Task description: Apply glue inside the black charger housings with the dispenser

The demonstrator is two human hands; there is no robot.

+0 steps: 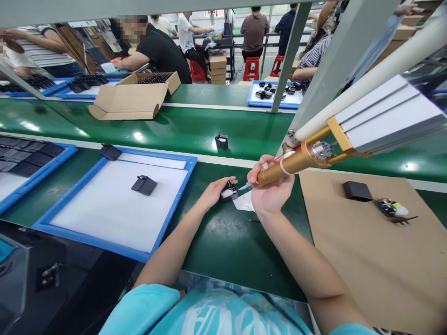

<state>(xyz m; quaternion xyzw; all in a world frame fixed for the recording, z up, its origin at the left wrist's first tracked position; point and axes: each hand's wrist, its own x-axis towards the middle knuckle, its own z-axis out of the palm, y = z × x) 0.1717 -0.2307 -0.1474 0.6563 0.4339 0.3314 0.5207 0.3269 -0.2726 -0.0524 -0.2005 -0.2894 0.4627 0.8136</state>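
My left hand (pixel 212 193) grips a small black plastic housing (pixel 229 193) with its upper side open and parts showing inside. Wrapped round a gold-coloured glue dispensing gun (pixel 296 162) is my right hand (pixel 274 194). The gun's pale blue nozzle (pixel 245 187) points down to the left, its tip at the housing; whether they touch I cannot tell. A white sheet of paper (pixel 245 202) lies on the green bench between my hands, and a thin dark tool (pixel 253 220) lies just below it.
A blue-rimmed tray (pixel 159 224) on the left bears a black housing (pixel 145 185). Another housing (pixel 221 141) stands on the green conveyor (pixel 174 123). On the brown cardboard (pixel 352 246) at right lie a black case (pixel 357 191) and a circuit board (pixel 393 208). People sit beyond.
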